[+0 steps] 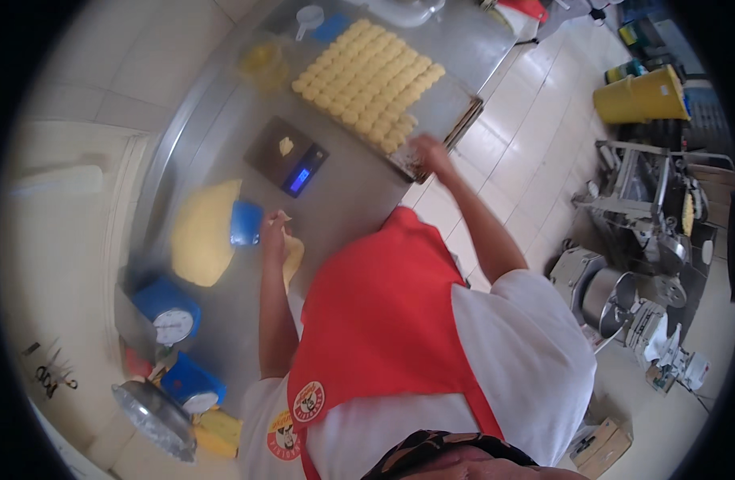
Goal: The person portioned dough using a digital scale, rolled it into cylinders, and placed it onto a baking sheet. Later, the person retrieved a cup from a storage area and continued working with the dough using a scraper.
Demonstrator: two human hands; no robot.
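Note:
My left hand (274,237) is closed around a small piece of dough (282,217). Directly beside it is a blue dough scraper (246,223), overlapping the edge of a large yellow slab of dough (203,236). Another strip of dough (294,258) lies partly hidden behind my left wrist. On the digital scale (273,170) with a lit display rests a small dough lump (286,146). My right hand (430,155) is at the near corner of a tray (439,120), by the end of the rows of dough balls (367,76); its fingers are blurred.
The steel table (359,188) also bears a yellowish bowl (263,64), a white scoop (308,19) and two blue dial scales (169,312). A metal bowl (154,420) is at the lower left. Beyond the tiled floor (527,136) stand a yellow bin (643,96) and a mixer bowl (607,300).

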